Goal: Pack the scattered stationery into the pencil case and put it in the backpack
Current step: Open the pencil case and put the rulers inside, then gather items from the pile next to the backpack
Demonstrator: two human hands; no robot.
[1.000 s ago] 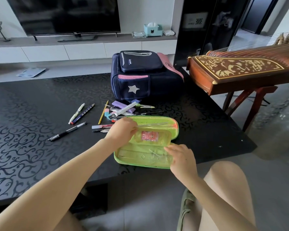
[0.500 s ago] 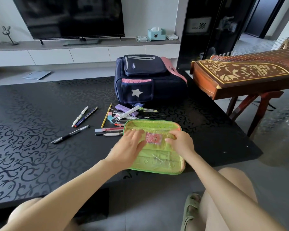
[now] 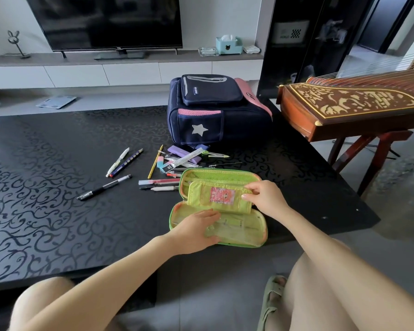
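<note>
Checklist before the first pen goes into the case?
1. Pencil case unzipped and lying open on the table: ok.
2. Case steadied: left hand presses flat on the near half: ok.
3. A hand free to pick: not ok. The right hand pinches the middle flap, and the left is on the case.
4. Far compartment clear: not ok, the flap covers much of it.
5. Stationery outside the case: black pen and stationery pile lie on the table: ok.
6. Backpack main opening unzipped: cannot tell.
</note>
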